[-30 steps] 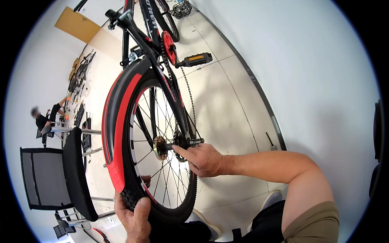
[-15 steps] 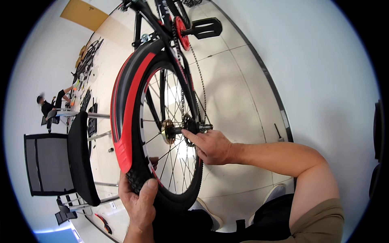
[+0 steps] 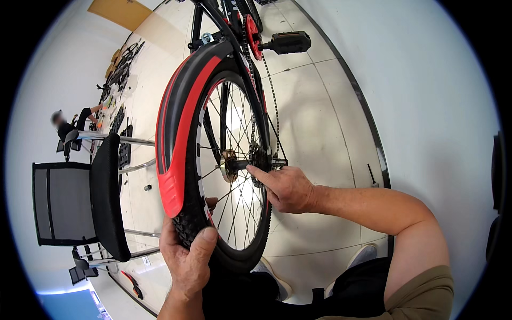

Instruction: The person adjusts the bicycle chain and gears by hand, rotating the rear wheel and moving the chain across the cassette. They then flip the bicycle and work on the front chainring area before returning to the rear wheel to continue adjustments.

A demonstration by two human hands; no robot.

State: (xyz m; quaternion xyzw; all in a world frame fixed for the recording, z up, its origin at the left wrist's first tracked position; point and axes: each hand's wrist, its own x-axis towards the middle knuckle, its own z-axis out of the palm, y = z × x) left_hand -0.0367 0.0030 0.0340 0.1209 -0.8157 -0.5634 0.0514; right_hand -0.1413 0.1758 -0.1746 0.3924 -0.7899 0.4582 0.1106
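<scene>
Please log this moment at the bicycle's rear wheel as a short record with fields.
Left hand: left hand grips the knobby tyre at the wheel's lower edge, thumb on the tread
Right hand: right hand at the hub, fingertips on the axle end beside the chain
Wheel cover: black and red mudguard over the tyre
Drive side: black pedal and red chainring at top
Nearby: black mesh chair at left
Background: another person seated on the floor at far left

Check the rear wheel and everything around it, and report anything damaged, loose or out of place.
Nothing stands out. The rear wheel looks whole under the black and red mudguard; the chain runs to the hub. The left hand grips the tyre; the right hand is at the axle.
</scene>
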